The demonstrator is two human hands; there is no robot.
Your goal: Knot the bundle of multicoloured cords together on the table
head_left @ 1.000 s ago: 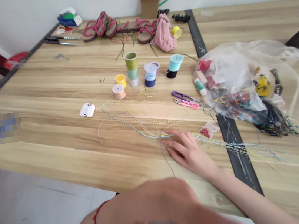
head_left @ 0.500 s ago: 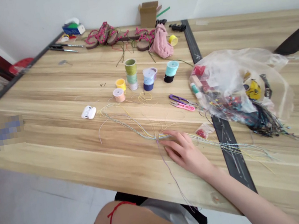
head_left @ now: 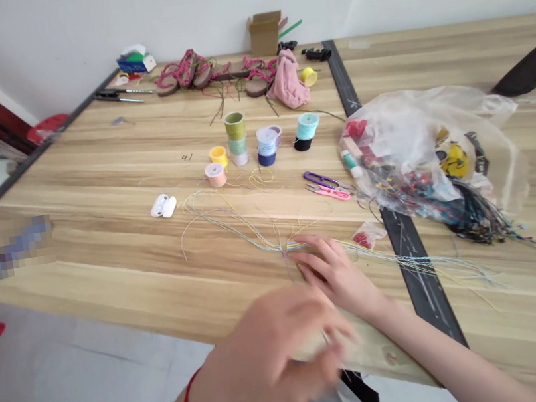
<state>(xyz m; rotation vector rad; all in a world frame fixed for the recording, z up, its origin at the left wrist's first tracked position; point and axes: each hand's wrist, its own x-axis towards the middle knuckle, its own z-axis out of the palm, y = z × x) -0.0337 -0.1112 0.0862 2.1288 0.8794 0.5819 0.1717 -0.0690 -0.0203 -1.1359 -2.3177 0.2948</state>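
A loose bundle of thin pastel threads (head_left: pixel 246 228) lies across the wooden table, gathered at a small knot (head_left: pixel 284 250). My right hand (head_left: pixel 337 276) rests on the threads just beside that knot, its fingers pressing them to the tabletop. My left hand (head_left: pixel 271 355), with a red string bracelet (head_left: pixel 190 401) on its wrist, is blurred over the table's front edge. Its fingertips sit close to my right wrist, and a thin strand may lie between them, though the blur hides this.
Several thread spools (head_left: pixel 259 142) stand beyond the bundle, near a white earbud case (head_left: pixel 163 206). Purple and pink scissors (head_left: pixel 326 185) lie to the right beside a bulging plastic bag (head_left: pixel 428 163). Braided sandals (head_left: pixel 209 75) and a pink cloth (head_left: pixel 287 84) are at the back.
My left hand has moved up and to the right, from the bottom of the view to the table's front edge. My right hand stays on the threads.
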